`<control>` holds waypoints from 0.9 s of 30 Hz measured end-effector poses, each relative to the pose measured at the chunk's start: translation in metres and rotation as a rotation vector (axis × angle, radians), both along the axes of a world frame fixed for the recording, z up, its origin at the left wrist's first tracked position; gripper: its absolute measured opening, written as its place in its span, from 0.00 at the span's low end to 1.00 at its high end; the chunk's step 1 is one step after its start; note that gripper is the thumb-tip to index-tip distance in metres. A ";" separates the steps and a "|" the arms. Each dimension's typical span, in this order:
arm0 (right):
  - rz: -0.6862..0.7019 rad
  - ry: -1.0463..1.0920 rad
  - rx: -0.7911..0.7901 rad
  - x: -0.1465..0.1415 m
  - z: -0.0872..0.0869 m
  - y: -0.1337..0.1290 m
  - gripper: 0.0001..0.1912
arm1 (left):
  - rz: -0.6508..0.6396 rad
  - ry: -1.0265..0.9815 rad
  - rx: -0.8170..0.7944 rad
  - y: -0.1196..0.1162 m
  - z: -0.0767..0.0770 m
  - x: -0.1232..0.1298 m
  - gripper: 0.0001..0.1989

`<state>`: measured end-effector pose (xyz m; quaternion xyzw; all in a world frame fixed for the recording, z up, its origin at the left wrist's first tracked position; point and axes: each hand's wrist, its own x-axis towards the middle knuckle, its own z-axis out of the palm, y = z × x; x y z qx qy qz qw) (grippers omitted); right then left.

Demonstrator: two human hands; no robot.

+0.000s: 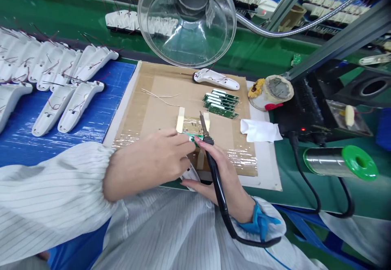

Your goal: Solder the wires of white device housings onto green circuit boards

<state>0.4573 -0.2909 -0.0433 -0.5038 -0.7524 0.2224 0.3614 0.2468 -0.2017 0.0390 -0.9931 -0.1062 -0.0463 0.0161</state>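
My right hand [227,176] is closed around a black soldering iron [215,180], whose metal tip points up and away from me. Its thumb and fingers also touch a small green circuit board [195,138] and a white plastic shell [190,174] below it. My left hand [155,156] has its fingers pinched together at the board's left end; what lies between them is hidden. Just beyond the hands, strips of pale tape [180,117] cross the cardboard sheet [159,86]. Several green circuit boards [221,103] lie stacked farther off, near another white shell [216,78].
Rows of white shells with wires [65,99] cover the blue mat at left. A round magnifier lens [187,25] hangs over the back. At right are a white paper [261,130], a solder spool [339,162], a pot [271,93] and a black box with a red light [305,111].
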 end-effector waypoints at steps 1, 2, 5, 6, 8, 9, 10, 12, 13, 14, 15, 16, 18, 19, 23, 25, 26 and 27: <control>0.006 0.006 -0.006 0.000 0.000 0.000 0.51 | 0.016 -0.026 -0.049 0.002 -0.001 -0.002 0.06; 0.010 0.010 -0.013 0.000 0.000 0.001 0.51 | 0.034 -0.062 -0.112 0.003 -0.003 -0.005 0.07; 0.026 0.020 -0.022 -0.001 0.001 0.001 0.50 | 0.061 -0.215 -0.323 0.002 -0.012 -0.012 0.10; 0.030 0.028 -0.017 0.000 0.001 0.002 0.50 | 0.070 -0.267 -0.382 0.000 -0.016 -0.013 0.09; 0.040 0.040 -0.007 0.001 0.001 0.002 0.50 | 0.103 -0.349 -0.478 -0.003 -0.024 -0.014 0.08; 0.043 0.041 -0.005 0.001 0.000 0.002 0.50 | 0.134 -0.380 -0.521 -0.005 -0.027 -0.014 0.07; 0.042 0.038 -0.012 0.002 0.000 0.002 0.50 | 0.171 -0.408 -0.557 -0.007 -0.031 -0.013 0.07; 0.039 0.026 -0.025 0.002 -0.001 0.002 0.51 | 0.238 -0.457 -0.599 -0.009 -0.035 -0.010 0.07; 0.038 0.024 -0.027 0.002 -0.001 0.002 0.51 | 0.264 -0.482 -0.604 -0.010 -0.037 -0.009 0.06; 0.038 0.030 -0.025 0.002 -0.001 0.002 0.51 | 0.285 -0.505 -0.599 -0.011 -0.039 -0.007 0.06; 0.040 0.044 -0.029 0.002 0.000 0.002 0.50 | 0.299 -0.526 -0.585 -0.011 -0.040 -0.005 0.06; 0.043 0.073 -0.036 0.001 0.001 0.001 0.50 | 0.312 -0.545 -0.565 -0.013 -0.041 -0.003 0.06; 0.030 0.154 -0.062 0.002 0.004 -0.002 0.47 | 0.361 -0.566 -0.512 -0.016 -0.043 0.002 0.06; -0.005 0.203 -0.060 0.004 0.006 -0.004 0.44 | 0.399 -0.569 -0.486 -0.018 -0.044 0.004 0.05; -0.336 0.295 0.087 0.017 0.013 -0.017 0.22 | 0.600 -0.563 -0.427 -0.028 -0.045 0.014 0.04; -0.403 0.308 0.184 0.025 0.013 -0.021 0.13 | 0.666 -0.555 -0.406 -0.031 -0.044 0.018 0.04; -0.395 0.317 0.221 0.027 0.012 -0.022 0.13 | 0.685 -0.550 -0.401 -0.032 -0.044 0.019 0.04; -0.379 0.327 0.245 0.029 0.010 -0.021 0.13 | 0.697 -0.546 -0.403 -0.033 -0.044 0.020 0.04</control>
